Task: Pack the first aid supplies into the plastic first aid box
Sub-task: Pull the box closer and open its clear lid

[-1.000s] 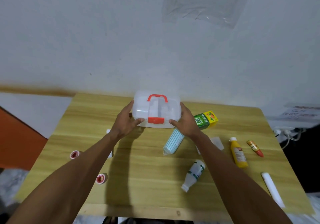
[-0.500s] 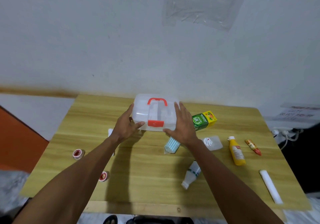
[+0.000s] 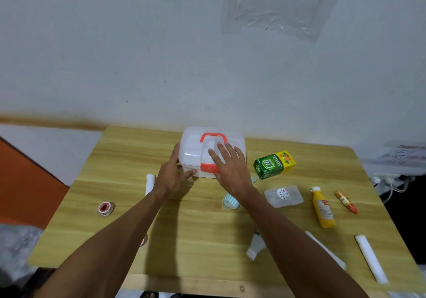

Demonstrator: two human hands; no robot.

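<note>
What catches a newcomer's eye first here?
A clear plastic box with red handle sits closed at the far middle of the wooden table, the left hand gripping its left end, the right hand flat on its lid. Right of it lie a green-and-yellow carton and a yellow squeeze bottle.

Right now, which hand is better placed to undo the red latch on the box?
Probably the right hand: it lies over the latch, while the left hand grips a corner of the box.
</note>
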